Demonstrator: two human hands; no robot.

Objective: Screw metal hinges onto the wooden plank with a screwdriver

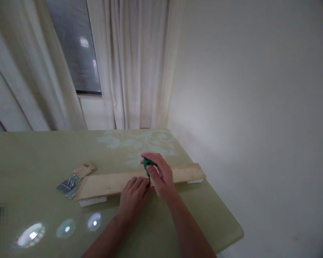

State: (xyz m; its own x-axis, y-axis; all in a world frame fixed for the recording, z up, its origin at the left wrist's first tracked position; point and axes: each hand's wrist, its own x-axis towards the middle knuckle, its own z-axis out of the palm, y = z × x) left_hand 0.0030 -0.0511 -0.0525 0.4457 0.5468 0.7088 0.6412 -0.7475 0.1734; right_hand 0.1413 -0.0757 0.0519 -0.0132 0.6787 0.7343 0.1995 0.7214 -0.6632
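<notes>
Nothing readable is showing from where I am standing. The wooden board (115, 183), the green tool handle (147, 164) and the metal brackets (68, 186) are bearing no legible marks.

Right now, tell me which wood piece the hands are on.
The long board, propped on white blocks; the small piece lies untouched beside the metal brackets.

The left forearm (107, 233) and right forearm (186, 225) are bare and lean right down to the lower edge of the view. The left grip (133, 195) and the right grip (162, 179) are bare hands with slim fingers. Their nails seem short and plain, though the dim, soft view makes that hard to tell.
</notes>
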